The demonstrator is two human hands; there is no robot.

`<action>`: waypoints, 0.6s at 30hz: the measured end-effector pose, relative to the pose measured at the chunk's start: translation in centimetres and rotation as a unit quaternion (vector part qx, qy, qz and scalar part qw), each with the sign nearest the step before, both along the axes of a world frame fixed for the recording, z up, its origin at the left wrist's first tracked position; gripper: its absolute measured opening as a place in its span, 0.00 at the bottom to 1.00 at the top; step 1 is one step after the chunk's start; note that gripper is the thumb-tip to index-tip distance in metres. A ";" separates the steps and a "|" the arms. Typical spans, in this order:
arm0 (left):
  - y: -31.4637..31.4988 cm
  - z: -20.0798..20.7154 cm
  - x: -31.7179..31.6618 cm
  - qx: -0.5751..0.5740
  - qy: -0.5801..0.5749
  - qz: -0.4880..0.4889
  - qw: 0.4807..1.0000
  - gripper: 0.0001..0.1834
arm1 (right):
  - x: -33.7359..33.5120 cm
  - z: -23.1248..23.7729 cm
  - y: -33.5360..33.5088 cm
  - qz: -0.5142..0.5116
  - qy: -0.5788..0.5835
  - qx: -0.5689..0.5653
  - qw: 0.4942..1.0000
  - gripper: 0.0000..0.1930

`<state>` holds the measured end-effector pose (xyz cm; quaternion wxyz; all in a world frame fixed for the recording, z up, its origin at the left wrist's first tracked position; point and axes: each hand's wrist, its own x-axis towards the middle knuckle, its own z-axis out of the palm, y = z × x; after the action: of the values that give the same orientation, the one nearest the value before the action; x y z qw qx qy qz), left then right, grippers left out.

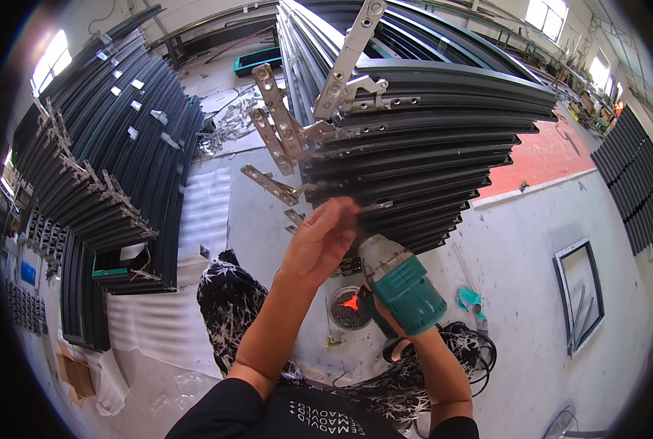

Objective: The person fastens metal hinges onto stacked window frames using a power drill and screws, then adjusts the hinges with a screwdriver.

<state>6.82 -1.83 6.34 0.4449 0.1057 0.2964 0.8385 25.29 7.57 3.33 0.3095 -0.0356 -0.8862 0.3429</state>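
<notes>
My left hand [319, 241] is at the near edge of a stack of black metal window frames [414, 157]. Its thumb and fingers are pinched together, and the blurred tips hide whatever may be between them. A green power driver [408, 289] with a grey nose is gripped in my right hand [417, 341]. The tool's nose points up toward the frames, just right of my left hand. Silver hinge arms [352, 58] stick out from the stack's left corner. A smaller metal bracket [376, 207] lies along a frame edge beside my left fingertips.
Below my hands a round tub [334, 316] holds small dark fasteners and an orange piece [351, 302]. More black frames [114, 139] are stacked at the left. A single frame [558, 293] lies on the floor at the right. A black cord [491, 355] loops by my right knee.
</notes>
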 end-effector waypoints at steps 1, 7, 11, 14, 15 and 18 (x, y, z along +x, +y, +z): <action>0.1 0.2 -0.2 0.001 0.001 0.000 1.000 0.11 | -0.2 0.2 -0.2 -0.006 0.001 -0.071 0.997 0.15; 0.6 1.3 -0.9 0.006 0.059 -0.034 0.998 0.14 | -1.6 -1.0 -0.2 -0.015 0.065 -0.199 0.978 0.16; 0.9 -0.9 0.5 0.003 -0.014 -0.052 0.999 0.15 | -2.3 -1.8 0.4 -0.038 0.078 -0.363 0.928 0.14; -0.1 -9.7 1.3 -0.057 -0.113 -0.053 0.991 0.13 | -1.5 -0.7 1.4 -0.104 0.090 0.108 0.985 0.13; -0.1 -13.9 1.5 -0.087 -0.171 -0.034 0.981 0.12 | -1.7 -1.1 1.3 -0.086 0.073 -0.094 0.989 0.10; -0.3 -25.5 1.6 -0.196 -0.243 0.006 0.950 0.10 | -1.9 -1.5 2.2 -0.094 0.060 -0.261 0.959 0.08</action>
<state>8.45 -2.15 -19.17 0.5101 -0.1924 0.3382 0.7671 23.36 9.76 1.80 0.3728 -0.1771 -0.7386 0.5330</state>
